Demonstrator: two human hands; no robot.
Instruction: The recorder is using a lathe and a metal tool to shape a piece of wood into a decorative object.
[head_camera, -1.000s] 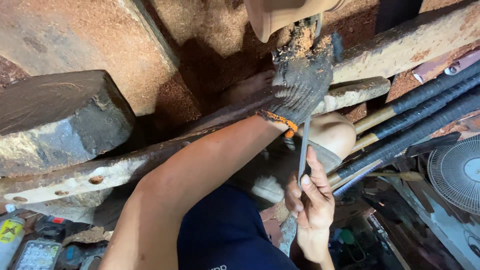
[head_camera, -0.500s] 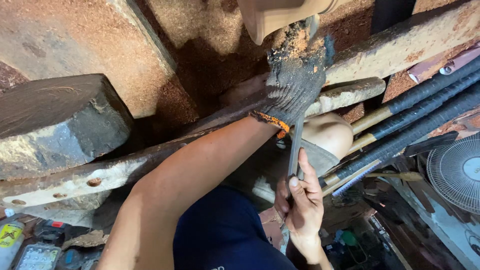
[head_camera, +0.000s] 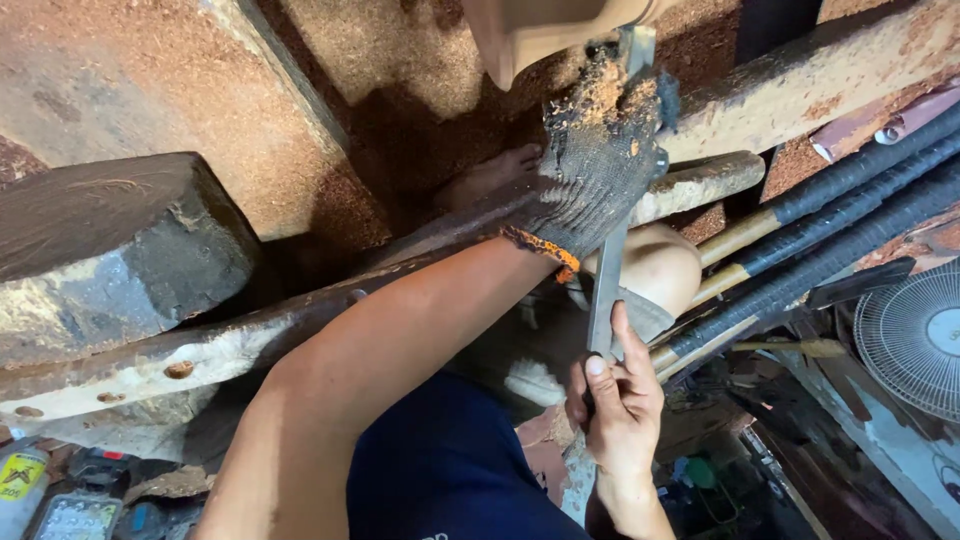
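A long flat metal file (head_camera: 604, 295) runs from lower centre up to a pale wooden piece (head_camera: 540, 30) at the top edge. My left hand (head_camera: 600, 160) wears a dark knit glove dusted with sawdust. It is closed over the file's upper end, just under the pale piece. My bare right hand (head_camera: 620, 400) grips the file's lower end, thumb laid along the blade. My bent knee (head_camera: 662, 265) lies behind the file, and a bare foot (head_camera: 490, 175) rests on the sawdust-covered ground.
A worn wooden beam (head_camera: 200, 350) crosses under my left arm, and another (head_camera: 810, 75) runs at upper right. A dark heavy block (head_camera: 110, 250) sits at left. Black-wrapped rods (head_camera: 850, 205) and a fan (head_camera: 915, 335) lie at right. Clutter fills the bottom edge.
The file and my gloved left hand have shifted slightly up toward the pale wooden piece. My right hand keeps its grip and has barely moved.
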